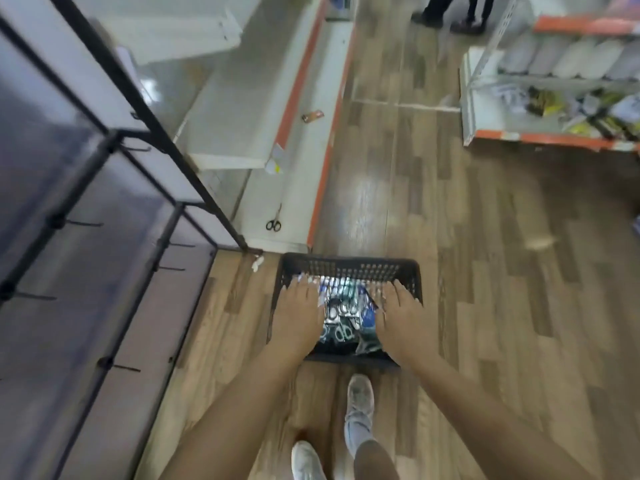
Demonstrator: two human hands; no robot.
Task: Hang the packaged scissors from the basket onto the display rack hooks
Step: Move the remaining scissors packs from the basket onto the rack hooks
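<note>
A black plastic basket (349, 268) stands on the wooden floor in front of my feet. Several packaged scissors (341, 311) lie in a heap inside it. My left hand (298, 313) hovers over the basket's left side with fingers spread and straight. My right hand (401, 315) is over the right side, fingers also stretched out. Neither hand holds a package. The black display rack (114, 147) stands to the left, with bare hooks (83, 224) sticking out from its bars.
A loose pair of scissors (273, 223) lies on the low white shelf base (294, 168) beyond the basket. A stocked shelf (554, 98) stands at the right. Another person's legs (453, 12) are at the top. Open floor lies to the right.
</note>
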